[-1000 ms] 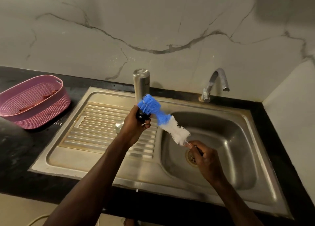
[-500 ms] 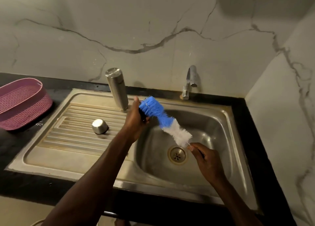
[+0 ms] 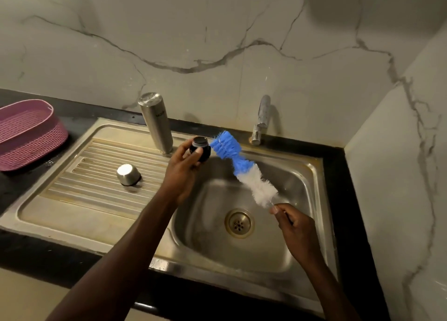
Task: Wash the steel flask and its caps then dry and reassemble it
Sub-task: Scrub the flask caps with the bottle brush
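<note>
The steel flask (image 3: pixel 156 123) stands upside down at the back of the draining board. A steel outer cap (image 3: pixel 128 174) lies mouth-down on the ribbed board in front of it. My left hand (image 3: pixel 182 168) grips the black inner cap (image 3: pixel 200 148) over the basin's left edge. My right hand (image 3: pixel 294 226) pinches the thin handle of a blue and white bottle brush (image 3: pixel 242 168). The brush's blue tip sits right beside the black cap; I cannot tell if they touch.
The steel sink (image 3: pixel 312 190) has a drain (image 3: pixel 239 223) in the basin, and a tap (image 3: pixel 262 118) behind it with no water running. A pink basket (image 3: pixel 29 136) sits on the black counter at the left. Marble walls close in the back and right.
The view has shifted left to right and back a little. My left hand has turned the black cap so its end shows, and the brush tip now lies beside it.
</note>
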